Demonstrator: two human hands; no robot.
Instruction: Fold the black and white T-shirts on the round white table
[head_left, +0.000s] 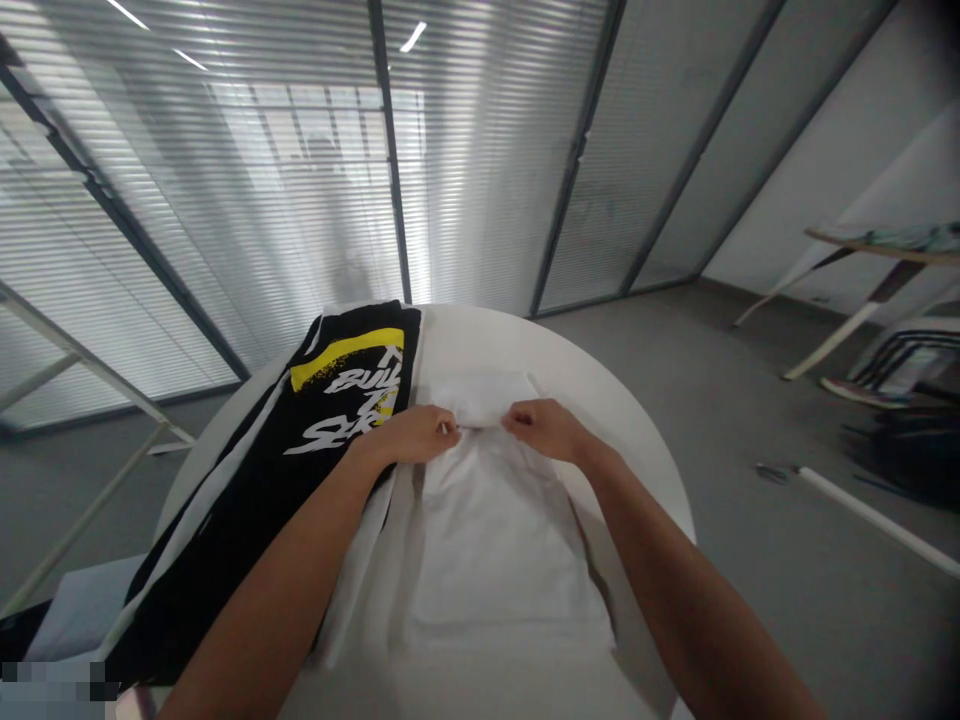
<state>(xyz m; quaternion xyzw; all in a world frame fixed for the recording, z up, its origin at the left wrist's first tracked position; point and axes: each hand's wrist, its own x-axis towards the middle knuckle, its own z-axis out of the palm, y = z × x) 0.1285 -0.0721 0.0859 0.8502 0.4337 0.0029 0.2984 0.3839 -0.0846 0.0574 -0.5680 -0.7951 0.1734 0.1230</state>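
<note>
A white garment (495,540) lies folded in front of me on a round white table (600,390). My left hand (416,435) is closed in a pinch on the cloth at a fold line near the garment's far end. My right hand (544,428) pinches the same fold a little to the right. The part of the white cloth beyond my fingers (487,395) lies flat on the table. A black garment with yellow and white print (330,420) is spread over the table's left side, under my left forearm.
Glass walls with blinds stand behind the table. A white frame leans at the far left (82,380). At the right are a wooden-topped table (877,250), dark bags (915,460) and a white rod on the grey floor (870,515).
</note>
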